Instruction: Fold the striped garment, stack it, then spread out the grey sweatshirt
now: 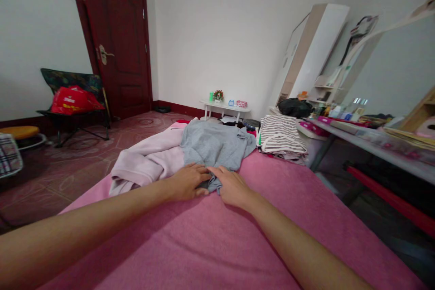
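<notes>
A grey T-shirt (217, 140) is laid out on the pink bed cover (217, 240), its near edge bunched under my hands. My left hand (190, 182) rests palm down at that edge, fingers stretched over the cloth and thumb apart. Beside it, almost touching, my right hand (233, 186) has its fingers curled on the bunched hem, with a fold of grey fabric showing below the index finger. To the left, a pale pink long-sleeved garment (152, 158) lies partly beneath the T-shirt.
A stack of folded clothes with a striped top (282, 133) stands at the bed's far right. A cluttered table (374, 145) runs along the right. A folding chair (73, 77) holds a red bag (74, 99) near the door (118, 41). A low white table (224, 107) stands against the wall.
</notes>
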The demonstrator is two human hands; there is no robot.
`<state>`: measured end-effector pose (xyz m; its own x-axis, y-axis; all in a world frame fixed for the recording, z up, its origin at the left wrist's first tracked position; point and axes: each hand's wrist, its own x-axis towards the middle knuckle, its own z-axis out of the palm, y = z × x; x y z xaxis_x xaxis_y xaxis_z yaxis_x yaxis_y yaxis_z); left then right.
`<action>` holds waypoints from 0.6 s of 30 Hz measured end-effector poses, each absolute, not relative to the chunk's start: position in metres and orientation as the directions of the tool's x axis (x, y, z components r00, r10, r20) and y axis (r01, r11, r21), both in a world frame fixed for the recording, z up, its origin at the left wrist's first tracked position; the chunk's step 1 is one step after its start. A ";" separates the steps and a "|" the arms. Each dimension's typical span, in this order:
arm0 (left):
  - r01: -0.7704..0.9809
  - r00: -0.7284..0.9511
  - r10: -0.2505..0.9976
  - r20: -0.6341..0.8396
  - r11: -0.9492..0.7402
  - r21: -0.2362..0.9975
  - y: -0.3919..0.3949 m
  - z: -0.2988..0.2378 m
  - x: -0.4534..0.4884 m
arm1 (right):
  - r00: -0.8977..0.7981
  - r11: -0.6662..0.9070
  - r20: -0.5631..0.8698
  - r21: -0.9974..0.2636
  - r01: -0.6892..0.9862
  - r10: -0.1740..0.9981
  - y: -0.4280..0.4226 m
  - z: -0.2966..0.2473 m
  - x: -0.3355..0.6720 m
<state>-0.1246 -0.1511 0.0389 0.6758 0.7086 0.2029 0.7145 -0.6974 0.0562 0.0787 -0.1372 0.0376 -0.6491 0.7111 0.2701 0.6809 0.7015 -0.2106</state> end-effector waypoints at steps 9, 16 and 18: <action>0.940 0.281 0.932 0.227 -0.315 0.131 -0.152 0.036 -0.153 | -0.012 0.490 0.555 -0.723 0.486 0.831 -0.122 0.044 0.159; 0.799 0.128 0.951 0.282 -0.268 0.539 -0.166 0.052 -0.181 | -0.376 0.629 0.639 -0.223 0.745 0.672 -0.151 0.039 0.198; 0.730 0.084 0.936 0.342 -0.292 0.618 -0.177 0.064 -0.185 | -0.486 0.696 0.640 -0.108 0.710 0.595 -0.163 0.046 0.196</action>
